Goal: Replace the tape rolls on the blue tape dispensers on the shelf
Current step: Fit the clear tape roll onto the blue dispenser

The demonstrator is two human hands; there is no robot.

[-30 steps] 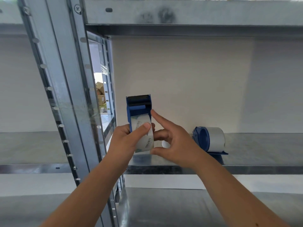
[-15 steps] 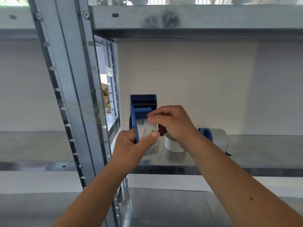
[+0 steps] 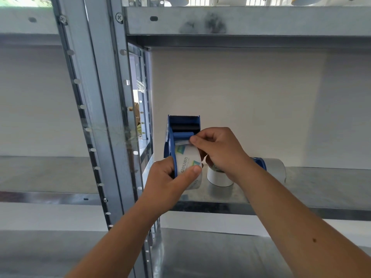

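My left hand (image 3: 170, 183) grips a blue tape dispenser (image 3: 181, 127) held upright in front of the shelf, thumb pressed on the printed tape roll (image 3: 187, 167) mounted in it. My right hand (image 3: 218, 149) pinches the loose end of the tape (image 3: 181, 143) just below the dispenser's blue flap and black roller. Behind my right wrist, a second blue dispenser (image 3: 270, 167) with a white roll lies on its side on the shelf. A loose white tape roll (image 3: 218, 178) stands on the shelf under my right hand, partly hidden.
The metal shelf (image 3: 301, 189) runs right from a perforated upright post (image 3: 104, 117) on the left. Another shelf board (image 3: 241, 21) spans overhead with yellow-rimmed rolls (image 3: 176, 0) on it. A lower shelf (image 3: 210, 255) lies beneath. A white wall backs the unit.
My right hand has closed from spread fingers into a pinch and moved up to the tape end near the flap. The view has shifted, showing the loose white roll.
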